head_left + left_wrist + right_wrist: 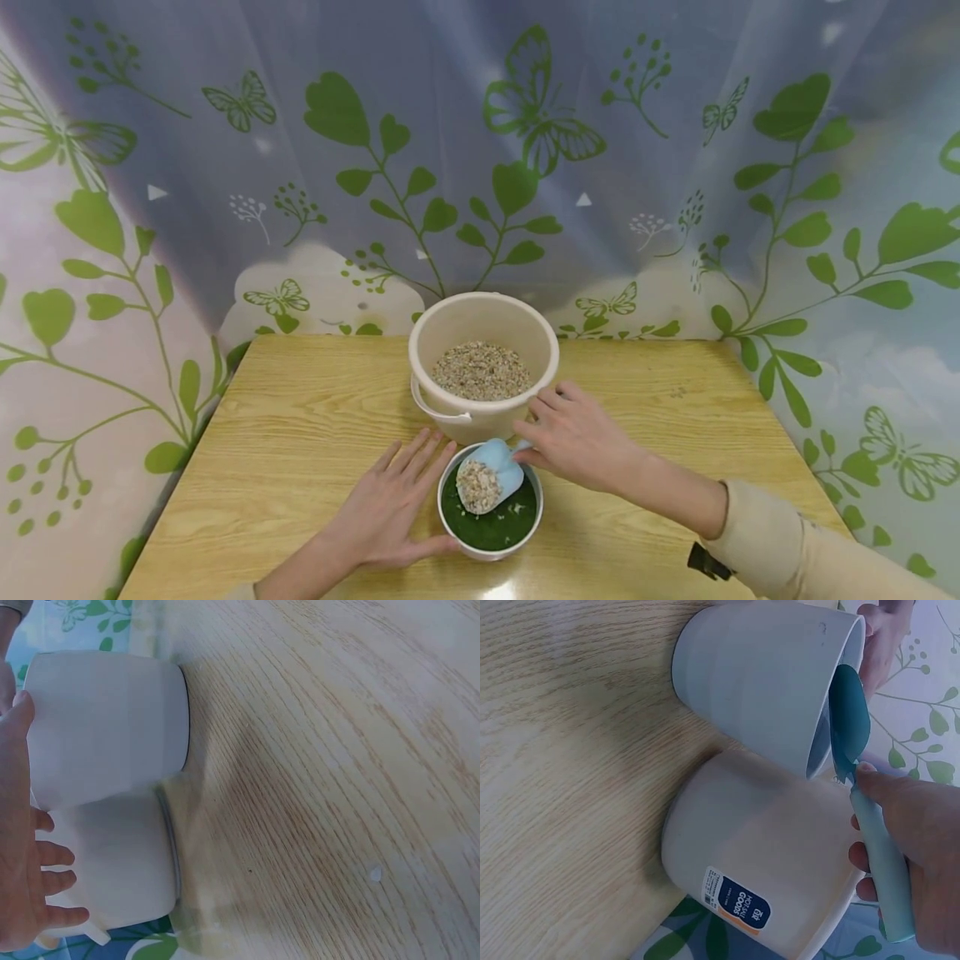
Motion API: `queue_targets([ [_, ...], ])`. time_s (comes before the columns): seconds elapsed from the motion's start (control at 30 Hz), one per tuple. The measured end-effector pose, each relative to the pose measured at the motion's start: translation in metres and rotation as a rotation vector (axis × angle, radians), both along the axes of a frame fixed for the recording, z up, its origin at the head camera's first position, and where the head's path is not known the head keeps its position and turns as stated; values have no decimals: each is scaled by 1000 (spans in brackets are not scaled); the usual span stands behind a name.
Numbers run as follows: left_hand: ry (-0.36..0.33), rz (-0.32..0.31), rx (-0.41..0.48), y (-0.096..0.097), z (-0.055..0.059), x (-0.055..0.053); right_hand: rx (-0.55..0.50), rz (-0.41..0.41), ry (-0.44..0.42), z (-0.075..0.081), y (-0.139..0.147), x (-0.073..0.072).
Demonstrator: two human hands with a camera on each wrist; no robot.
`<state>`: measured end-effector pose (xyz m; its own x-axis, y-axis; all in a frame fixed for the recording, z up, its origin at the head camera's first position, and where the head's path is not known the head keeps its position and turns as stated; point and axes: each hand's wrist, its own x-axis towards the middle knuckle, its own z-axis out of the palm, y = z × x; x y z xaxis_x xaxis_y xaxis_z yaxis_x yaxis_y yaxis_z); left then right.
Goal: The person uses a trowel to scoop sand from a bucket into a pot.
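Observation:
My right hand (573, 437) grips the handle of a light blue scoop (881, 862). The scoop's bowl carries a heap of pale, mixed granules (477, 487) and lies over the mouth of a small white pot (761, 679). Inside the pot shows a dark green surface (491, 533) dotted with a few pale bits. Beside the pot on its left, my left hand (390, 500) has its fingers spread, the thumb at the near rim and the fingertips toward the bucket. A beige bucket (483, 305) holding more granules stands right behind the pot.
Both containers stand on a wood-grain table (322, 383). The bucket's handle (435, 410) hangs down at its front left. A label (736, 900) is stuck on the bucket's side. A curtain (465, 100) printed with leaves and butterflies surrounds the table's back and sides.

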<state>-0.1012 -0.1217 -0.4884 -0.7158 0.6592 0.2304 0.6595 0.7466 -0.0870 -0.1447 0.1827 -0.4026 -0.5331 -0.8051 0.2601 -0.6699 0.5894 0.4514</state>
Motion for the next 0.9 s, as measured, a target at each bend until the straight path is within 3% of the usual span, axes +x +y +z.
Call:
queue_targets([
  [0.9,15,-6,-1,0,0,0,41,65,8,11,5,5],
])
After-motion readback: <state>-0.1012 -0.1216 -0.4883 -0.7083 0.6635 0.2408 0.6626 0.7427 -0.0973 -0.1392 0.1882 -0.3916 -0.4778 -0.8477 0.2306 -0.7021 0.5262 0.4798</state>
